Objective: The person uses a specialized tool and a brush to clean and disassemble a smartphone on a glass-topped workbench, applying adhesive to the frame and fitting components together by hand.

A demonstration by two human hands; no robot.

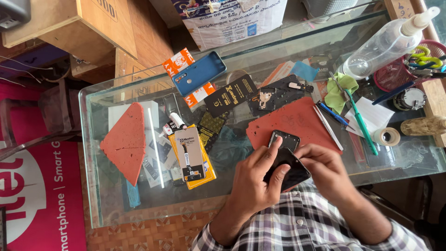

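Note:
A black phone [291, 173] with its back off is held over the near edge of the glass table [93, 153]. My left hand [258, 179] wraps around its left side, thumb on top. My right hand [323, 167] pinches at its upper right part with the fingertips. Just beyond the hands a black inner frame piece [287, 138] lies on a red mat [297, 122]. A blue phone back cover [199, 73] rests at the far left of the table.
A triangular red mat [125, 139], a replacement screen on a yellow packet [191, 158], black packets, tweezers [328, 127], a green-handled tool [361, 122], a tape roll [386, 136] and a spray bottle [385, 44] crowd the table. Cardboard boxes [69, 23] stand behind.

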